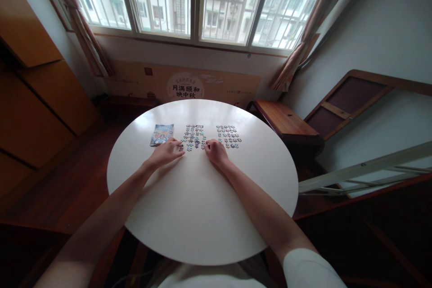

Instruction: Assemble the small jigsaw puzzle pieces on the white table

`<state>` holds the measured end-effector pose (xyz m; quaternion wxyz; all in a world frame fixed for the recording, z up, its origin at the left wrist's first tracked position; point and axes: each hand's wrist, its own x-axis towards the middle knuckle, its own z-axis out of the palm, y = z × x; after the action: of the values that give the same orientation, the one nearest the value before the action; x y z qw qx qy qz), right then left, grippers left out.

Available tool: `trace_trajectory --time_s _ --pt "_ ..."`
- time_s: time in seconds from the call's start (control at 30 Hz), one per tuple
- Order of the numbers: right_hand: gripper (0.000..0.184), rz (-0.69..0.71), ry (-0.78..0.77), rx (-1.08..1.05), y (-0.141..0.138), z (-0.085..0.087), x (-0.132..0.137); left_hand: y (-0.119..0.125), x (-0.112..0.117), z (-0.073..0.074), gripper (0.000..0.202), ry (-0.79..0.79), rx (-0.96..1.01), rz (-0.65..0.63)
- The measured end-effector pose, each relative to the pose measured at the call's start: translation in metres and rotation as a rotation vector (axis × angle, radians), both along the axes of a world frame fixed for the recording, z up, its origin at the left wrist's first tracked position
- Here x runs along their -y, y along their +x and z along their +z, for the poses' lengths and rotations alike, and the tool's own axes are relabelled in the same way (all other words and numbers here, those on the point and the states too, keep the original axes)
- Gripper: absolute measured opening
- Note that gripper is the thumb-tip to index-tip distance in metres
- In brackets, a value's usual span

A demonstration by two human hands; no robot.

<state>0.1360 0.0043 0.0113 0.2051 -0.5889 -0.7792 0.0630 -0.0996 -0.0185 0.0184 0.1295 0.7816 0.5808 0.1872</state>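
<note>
Jigsaw pieces lie in two groups on a round white table [202, 207]: a left group [195, 132] between my hands and a right group [229, 134] beyond my right hand. My left hand [167, 151] rests at the left group's near edge, thumb and fingers apart around a small piece [181, 147] lying on the table. My right hand [217, 152] is closed in a pinch at that group's right edge; whatever sits between its fingertips is too small to make out. A printed picture sheet [162, 134] with a blue, colourful design lies just behind my left hand.
A wooden bench or stool [276, 117] stands behind the table on the right. Printed cardboard [135, 82] leans under the barred window. Orange-brown cabinets [37, 94] line the left side, and a pale metal frame [364, 168] stands at the right.
</note>
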Motion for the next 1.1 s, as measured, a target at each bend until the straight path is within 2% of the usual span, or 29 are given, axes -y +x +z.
trace_trajectory --time_s 0.1,0.2,0.47,0.93,1.1 --pt "0.025 0.000 0.004 -0.006 0.0001 0.0003 0.0002 0.0000 -0.0011 -0.0017 0.057 0.017 -0.006 0.020" --pt "0.025 0.003 0.007 -0.005 0.0002 0.0000 0.0002 0.0002 -0.0011 -0.0012 0.059 0.021 0.000 0.026" --pt "0.025 0.006 0.004 0.009 -0.0004 0.0016 0.0011 0.0007 0.0005 0.0040 0.034 0.024 0.035 0.007" --pt "0.026 -0.002 -0.002 0.021 -0.0001 0.0013 0.0009 0.0002 0.0012 0.0018 0.038 -0.001 0.037 -0.022" --pt "0.026 0.006 0.004 0.011 0.0000 0.0005 0.0006 0.0009 0.0001 0.0054 0.046 0.050 0.077 0.063"
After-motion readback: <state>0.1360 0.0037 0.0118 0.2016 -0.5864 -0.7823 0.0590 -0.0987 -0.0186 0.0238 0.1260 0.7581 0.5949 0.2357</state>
